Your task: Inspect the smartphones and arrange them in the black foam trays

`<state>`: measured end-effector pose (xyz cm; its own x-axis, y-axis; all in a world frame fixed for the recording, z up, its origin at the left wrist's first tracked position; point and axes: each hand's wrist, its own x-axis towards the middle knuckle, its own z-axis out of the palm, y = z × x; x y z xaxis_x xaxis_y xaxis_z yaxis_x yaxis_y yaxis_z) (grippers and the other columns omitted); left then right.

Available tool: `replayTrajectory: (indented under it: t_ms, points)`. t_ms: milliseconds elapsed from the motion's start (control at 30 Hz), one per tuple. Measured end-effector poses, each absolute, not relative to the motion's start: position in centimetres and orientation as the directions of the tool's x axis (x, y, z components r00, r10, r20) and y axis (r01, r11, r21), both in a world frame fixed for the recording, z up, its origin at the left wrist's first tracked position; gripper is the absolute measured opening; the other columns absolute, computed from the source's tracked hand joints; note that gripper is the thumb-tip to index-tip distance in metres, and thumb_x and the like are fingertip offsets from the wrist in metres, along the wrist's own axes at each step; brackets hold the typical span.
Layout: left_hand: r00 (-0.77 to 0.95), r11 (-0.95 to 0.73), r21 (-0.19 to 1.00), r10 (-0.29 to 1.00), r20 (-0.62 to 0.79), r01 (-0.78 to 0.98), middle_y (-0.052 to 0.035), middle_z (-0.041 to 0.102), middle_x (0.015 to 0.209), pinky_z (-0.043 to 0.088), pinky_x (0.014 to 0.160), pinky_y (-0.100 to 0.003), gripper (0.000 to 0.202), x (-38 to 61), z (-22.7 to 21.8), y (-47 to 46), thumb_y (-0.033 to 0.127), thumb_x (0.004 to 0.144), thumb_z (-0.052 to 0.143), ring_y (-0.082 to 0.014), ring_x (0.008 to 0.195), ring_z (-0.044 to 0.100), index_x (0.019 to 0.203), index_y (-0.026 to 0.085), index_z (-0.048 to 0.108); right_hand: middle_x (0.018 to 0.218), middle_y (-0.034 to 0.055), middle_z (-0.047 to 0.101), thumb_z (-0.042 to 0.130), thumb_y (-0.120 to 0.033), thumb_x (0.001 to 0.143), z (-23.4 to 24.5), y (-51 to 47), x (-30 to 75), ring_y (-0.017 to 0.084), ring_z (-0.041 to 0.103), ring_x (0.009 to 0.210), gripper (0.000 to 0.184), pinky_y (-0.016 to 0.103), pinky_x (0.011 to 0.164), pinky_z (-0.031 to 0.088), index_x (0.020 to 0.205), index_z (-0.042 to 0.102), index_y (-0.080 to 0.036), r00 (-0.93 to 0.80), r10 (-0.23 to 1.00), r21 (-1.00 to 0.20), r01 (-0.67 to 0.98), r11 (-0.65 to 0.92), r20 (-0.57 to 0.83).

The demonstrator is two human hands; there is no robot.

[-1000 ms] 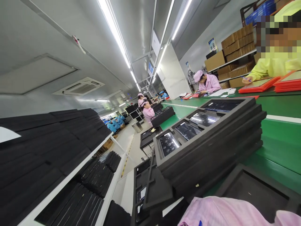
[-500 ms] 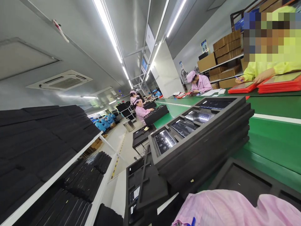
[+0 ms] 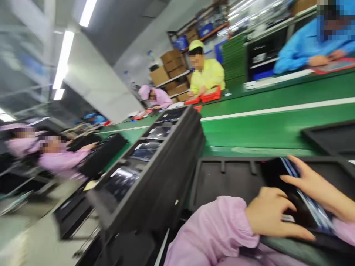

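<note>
A dark glossy screen panel (image 3: pixel 301 207) with bright reflected stripes lies slantwise over a black foam tray (image 3: pixel 209 181) at the lower right. My right hand (image 3: pixel 313 181) grips its upper right side, the thumb over the face and the fingers at the far edge. Against the panel's left side is my left hand (image 3: pixel 273 212), its thumb and forefinger spread apart beside a small white label. The fingers' undersides are hidden. Pink sleeves (image 3: pixel 216 229) cover both my arms.
Left of my hands rises a stack of black foam trays (image 3: pixel 177 166) with glossy screens in its top compartments. Behind runs a green bench (image 3: pixel 263 129) with a white line. Another black tray (image 3: pixel 332 136) sits right. Co-workers in yellow (image 3: pixel 208 75), blue (image 3: pixel 299 51) and pink (image 3: pixel 159 98) sit across.
My view has swung right and down. Both hands and the glossy panel have come into sight; before, only a pink sleeve showed. The tray stack now appears further left.
</note>
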<state>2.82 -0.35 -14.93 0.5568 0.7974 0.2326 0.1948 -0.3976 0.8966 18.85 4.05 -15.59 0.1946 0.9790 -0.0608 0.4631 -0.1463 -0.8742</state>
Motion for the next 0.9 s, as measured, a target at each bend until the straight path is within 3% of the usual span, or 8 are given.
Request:
replayTrajectory:
  t_ms: [67,133,200,300,467,633,767,900]
  points:
    - [0.295,-0.226,0.972,0.934,0.199,0.059,-0.0115,0.059,0.110,0.032,0.100,-0.046,0.039,2.3,-14.2,-0.5,0.025,0.054,0.076,-0.0321,0.113,0.047,0.091,0.020,0.063,0.139,0.0177,0.035,0.058,-0.042,0.057,-14.1,2.7,18.8,0.035,0.029,0.130,0.083,0.044,0.108,0.025,0.131,0.034,-0.013,0.222,0.966,-0.934,0.299,-0.198,-0.133]
    - [0.265,0.043,0.979,0.964,0.012,-0.200,-0.0099,0.054,0.120,0.033,0.100,-0.044,0.058,2.2,-13.4,-0.6,0.024,0.055,0.074,-0.0298,0.115,0.046,0.110,0.021,0.056,0.143,0.0137,0.031,0.059,-0.044,0.057,-13.1,1.2,17.7,0.030,0.028,0.131,0.087,0.043,0.110,0.023,0.133,0.029,-0.016,0.233,0.967,-0.982,0.136,-0.133,-0.099]
    - [0.444,0.353,0.839,0.883,-0.153,-0.414,-0.0089,0.061,0.107,0.040,0.092,-0.043,0.060,2.2,-12.8,-1.1,0.025,0.055,0.073,-0.0287,0.102,0.056,0.111,0.019,0.054,0.143,0.0120,0.031,0.058,-0.046,0.062,-12.9,-0.6,16.3,0.027,0.032,0.130,0.083,0.043,0.108,0.027,0.134,0.025,-0.018,0.267,0.963,-0.999,0.030,-0.031,-0.022]
    - [0.609,0.601,0.649,0.750,-0.256,-0.467,-0.0063,0.065,0.082,0.046,0.077,-0.038,0.047,2.0,-12.2,-2.7,0.024,0.055,0.072,-0.0245,0.078,0.063,0.100,0.015,0.058,0.140,0.0117,0.036,0.054,-0.050,0.074,-13.6,-3.3,15.4,0.024,0.036,0.128,0.069,0.043,0.104,0.034,0.132,0.029,-0.021,0.307,0.939,-0.986,0.103,0.132,0.158]
    - [0.635,0.596,0.707,0.724,-0.268,-0.382,-0.0054,0.066,0.089,0.044,0.069,-0.028,0.052,0.5,-12.0,-5.1,0.018,0.057,0.074,-0.0179,0.076,0.060,0.107,0.017,0.059,0.122,0.0111,0.055,0.050,-0.056,0.082,-11.8,-3.8,17.6,0.024,0.056,0.106,0.046,0.039,0.088,0.050,0.111,0.058,-0.021,0.143,0.915,-0.827,0.495,0.265,0.378]
    - [0.685,0.588,0.753,0.680,-0.262,-0.295,-0.0054,0.064,0.102,0.042,0.080,-0.030,0.055,-0.1,-12.1,-5.3,0.024,0.059,0.075,-0.0203,0.090,0.057,0.111,0.018,0.059,0.095,0.0052,0.066,0.053,-0.030,0.087,-8.6,-2.3,18.5,0.018,0.062,0.088,0.019,0.032,0.076,0.053,0.077,0.066,-0.021,-0.173,0.791,-0.494,0.697,0.520,0.587]
    - [0.657,0.625,0.717,0.685,-0.313,-0.310,-0.0047,0.065,0.095,0.042,0.075,-0.029,0.053,0.0,-12.3,-5.2,0.025,0.057,0.076,-0.0196,0.083,0.059,0.107,0.017,0.059,0.086,0.0014,0.069,0.043,-0.015,0.089,-8.3,-4.4,18.2,0.018,0.062,0.090,0.025,0.035,0.088,0.049,0.074,0.062,-0.021,-0.427,0.515,-0.091,0.698,0.710,0.744]
    - [0.643,0.672,0.661,0.675,-0.362,-0.333,-0.0057,0.066,0.092,0.043,0.074,-0.030,0.054,-0.3,-12.2,-5.3,0.027,0.057,0.076,-0.0199,0.081,0.060,0.107,0.017,0.058,0.079,-0.0018,0.069,0.032,-0.015,0.091,-8.4,-7.6,18.0,0.011,0.065,0.080,0.036,0.020,0.091,0.048,0.079,0.064,-0.025,-0.572,0.502,-0.044,0.631,0.775,0.649]
